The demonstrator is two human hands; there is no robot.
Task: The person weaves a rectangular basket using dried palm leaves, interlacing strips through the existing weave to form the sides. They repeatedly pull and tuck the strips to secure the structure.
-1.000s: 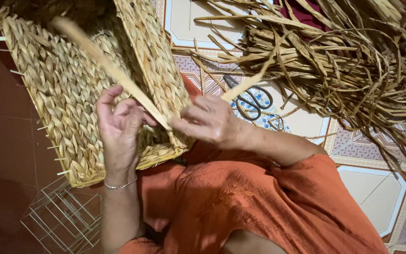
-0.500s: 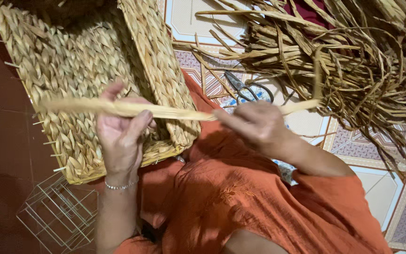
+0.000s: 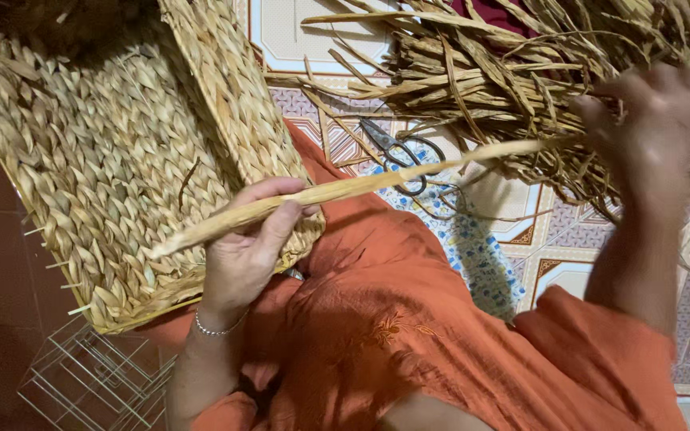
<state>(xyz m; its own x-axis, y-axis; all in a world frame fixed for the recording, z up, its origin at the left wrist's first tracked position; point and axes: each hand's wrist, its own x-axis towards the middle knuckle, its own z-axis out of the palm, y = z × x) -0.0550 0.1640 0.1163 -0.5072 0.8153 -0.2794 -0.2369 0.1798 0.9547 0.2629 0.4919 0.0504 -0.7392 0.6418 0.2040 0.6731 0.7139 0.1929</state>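
Here I see the long dried strand (image 3: 361, 190) lying across my lap, its long axis running from lower left, over the woven basket (image 3: 121, 175), up to the right toward the pile of dried stalks (image 3: 521, 80). My left hand (image 3: 245, 247) is closed around its thicker lower part, so that hand is nearer. My right hand (image 3: 648, 120) sits at the far tip, blurred; I cannot tell its grip. Scissors (image 3: 397, 152) lie just beneath.

Tiled floor (image 3: 305, 32) (scissors (image 3: 402, 153), dried straw (image 3: 521, 72))
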